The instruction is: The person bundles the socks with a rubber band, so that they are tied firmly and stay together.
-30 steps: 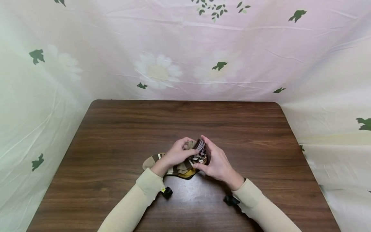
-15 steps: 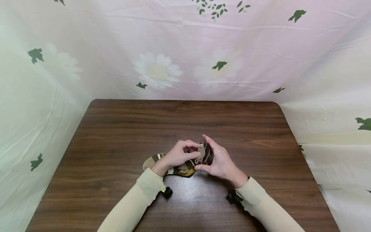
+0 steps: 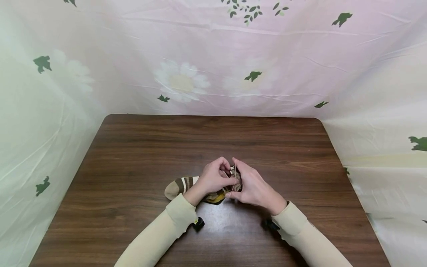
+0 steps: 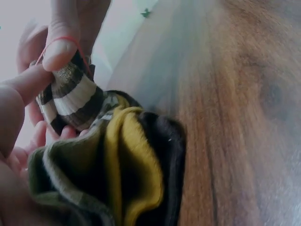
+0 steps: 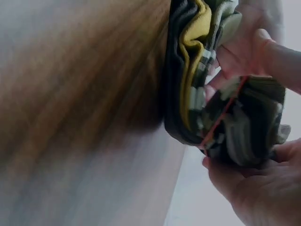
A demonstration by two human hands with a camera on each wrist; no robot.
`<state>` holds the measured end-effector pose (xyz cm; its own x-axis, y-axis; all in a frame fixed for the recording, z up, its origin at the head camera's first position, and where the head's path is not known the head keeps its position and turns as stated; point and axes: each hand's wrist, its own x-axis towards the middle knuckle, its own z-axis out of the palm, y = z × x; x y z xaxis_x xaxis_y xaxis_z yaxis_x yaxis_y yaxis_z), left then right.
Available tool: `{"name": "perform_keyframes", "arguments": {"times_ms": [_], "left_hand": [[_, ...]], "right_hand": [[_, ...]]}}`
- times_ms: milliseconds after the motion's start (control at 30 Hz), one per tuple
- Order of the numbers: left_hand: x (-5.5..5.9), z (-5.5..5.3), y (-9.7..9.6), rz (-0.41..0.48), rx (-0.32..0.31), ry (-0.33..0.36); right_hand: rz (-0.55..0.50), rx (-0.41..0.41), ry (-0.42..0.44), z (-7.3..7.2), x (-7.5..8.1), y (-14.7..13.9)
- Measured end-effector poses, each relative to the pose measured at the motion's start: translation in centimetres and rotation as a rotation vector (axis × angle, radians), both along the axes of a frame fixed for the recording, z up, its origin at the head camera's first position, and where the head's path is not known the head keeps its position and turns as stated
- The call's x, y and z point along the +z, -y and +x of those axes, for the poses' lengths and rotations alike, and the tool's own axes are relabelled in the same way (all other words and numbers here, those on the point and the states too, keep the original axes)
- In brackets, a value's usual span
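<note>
Several socks lie layered in a bundle on the table. A striped sock (image 3: pixel 178 187) with a beige toe shows left of my left hand (image 3: pixel 215 178), and a yellow sock (image 4: pixel 136 160) and a dark one show their folds in the left wrist view. My left fingers and thumb hold the bundle's folded right end. My right hand (image 3: pixel 255 185) curls round that end, holding a thin red rubber band (image 5: pixel 221 115) stretched between thumb and fingers. The band crosses the folded socks (image 5: pixel 249 132). Part of my right fingers is hidden behind the bundle.
The brown wooden table (image 3: pixel 140 148) reaches out on all sides of the hands. Pale printed cloth (image 3: pixel 213 74) hangs behind it and at both sides. A dark wrist camera (image 3: pixel 199 224) sits below the left cuff.
My left hand has shifted right, its thumb now reaching into the folded end by the band. More of the striped sock shows at left. My right hand stays nearly in place with the band stretched.
</note>
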<state>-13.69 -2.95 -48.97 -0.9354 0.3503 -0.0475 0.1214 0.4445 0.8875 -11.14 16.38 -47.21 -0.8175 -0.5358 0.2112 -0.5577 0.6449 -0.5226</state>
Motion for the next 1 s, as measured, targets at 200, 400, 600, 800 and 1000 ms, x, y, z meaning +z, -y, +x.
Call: {"name": "perform_keyframes", "arguments": {"times_ms": [200, 400, 600, 800, 1000], "left_hand": [[0.1, -0.4, 0.0, -0.063, -0.070, -0.069], [-0.1, -1.2, 0.9, -0.124, -0.125, -0.196], [-1.3, -2.3, 1.1, -0.263, -0.267, -0.198], [-1.1, -2.7, 0.6, -0.221, -0.299, -0.094], [-1.1, -2.7, 0.4, -0.225, -0.309, -0.066]], "right_hand": [[0.050, 0.017, -0.040, -0.6, -0.3, -0.5], [0.020, -0.018, -0.036, -0.9, -0.9, -1.4], [-0.040, 0.007, 0.012, -0.8, -1.0, -2.1], [-0.106, 0.026, 0.042, -1.0, -1.1, -2.6], [-0.097, 0.045, 0.043, -1.1, -1.3, -3.0]]}}
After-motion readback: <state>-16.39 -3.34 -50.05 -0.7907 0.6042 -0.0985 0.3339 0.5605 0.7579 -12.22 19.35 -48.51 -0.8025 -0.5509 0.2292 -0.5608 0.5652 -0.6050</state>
